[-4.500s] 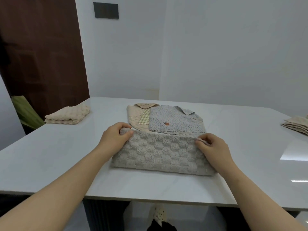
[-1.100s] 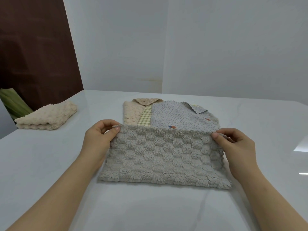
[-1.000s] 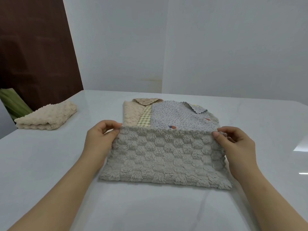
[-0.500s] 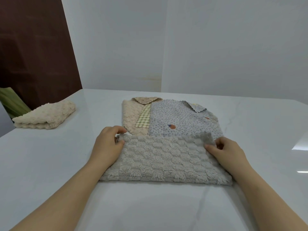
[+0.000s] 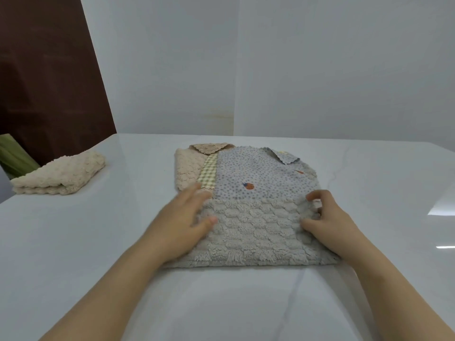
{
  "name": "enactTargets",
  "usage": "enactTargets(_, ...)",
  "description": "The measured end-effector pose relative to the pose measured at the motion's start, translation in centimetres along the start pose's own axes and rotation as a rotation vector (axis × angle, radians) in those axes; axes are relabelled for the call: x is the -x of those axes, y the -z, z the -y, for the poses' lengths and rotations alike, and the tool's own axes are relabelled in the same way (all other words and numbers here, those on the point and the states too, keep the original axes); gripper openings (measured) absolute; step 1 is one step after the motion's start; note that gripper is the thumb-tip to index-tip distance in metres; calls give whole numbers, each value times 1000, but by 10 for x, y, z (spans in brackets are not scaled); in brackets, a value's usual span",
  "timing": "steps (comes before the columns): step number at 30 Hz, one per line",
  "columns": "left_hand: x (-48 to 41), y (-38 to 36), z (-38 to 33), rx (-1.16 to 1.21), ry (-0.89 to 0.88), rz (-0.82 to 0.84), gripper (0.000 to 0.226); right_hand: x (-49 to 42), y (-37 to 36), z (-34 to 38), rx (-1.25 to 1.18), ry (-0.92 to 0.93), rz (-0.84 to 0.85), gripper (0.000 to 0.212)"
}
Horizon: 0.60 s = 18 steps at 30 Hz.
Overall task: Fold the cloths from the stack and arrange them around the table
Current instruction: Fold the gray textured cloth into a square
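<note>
A grey fluffy cloth [image 5: 251, 232] lies folded in half on the near part of the stack, flat on the white table [image 5: 98, 242]. My left hand [image 5: 182, 222] rests flat on its left end, fingers spread and blurred. My right hand [image 5: 327, 217] lies on the cloth's right end, fingers curled over the far corner. Behind the grey cloth the stack shows a blue dotted cloth [image 5: 256, 175], a yellow checked strip [image 5: 208, 174] and a beige textured cloth [image 5: 188, 168].
A folded cream cloth [image 5: 59, 174] sits at the table's far left edge. Behind it stand a dark brown door [image 5: 44, 82] and something green [image 5: 12, 156]. White walls close off the back.
The far edge of the grey cloth, held up by both hands, has been laid down flat. My left hand has let go and spread open on the cloth; my right stays at the right corner.
</note>
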<state>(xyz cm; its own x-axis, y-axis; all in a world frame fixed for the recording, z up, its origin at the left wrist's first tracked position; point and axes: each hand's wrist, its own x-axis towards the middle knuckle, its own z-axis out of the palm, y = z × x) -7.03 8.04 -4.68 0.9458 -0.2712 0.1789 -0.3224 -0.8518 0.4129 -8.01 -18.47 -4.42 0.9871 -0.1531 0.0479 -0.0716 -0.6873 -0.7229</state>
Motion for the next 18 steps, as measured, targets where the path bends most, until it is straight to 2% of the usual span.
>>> enactTargets(2, 0, -12, -16, -209, -75, 108, 78, -1, 0, -1, -59, 2, -45, 33)
enactTargets(4, 0, -21, -23, -335, -80, 190, 68, -3, -1, -4, -86, 4, -82, 34)
enactTargets(8, 2, -33, -28, -330, -23, 280, 57, -2, -1, -5, -12, -6, -117, 46)
enactTargets(11, 3, -36, -32, -345, 1, 278, 58, -1, 2, -3, 115, -122, -67, 51)
enactTargets(13, 3, -38, -35, -353, 11, 275, 58, 0, 5, -2, 134, -189, -26, 42)
enactTargets(15, 3, -36, -37, -357, 20, 296, 59, -1, 7, -2, 72, -187, -44, 16)
enactTargets(18, 6, -32, -35, -337, 9, 304, 60, 1, 8, -5, -92, -160, -76, 25)
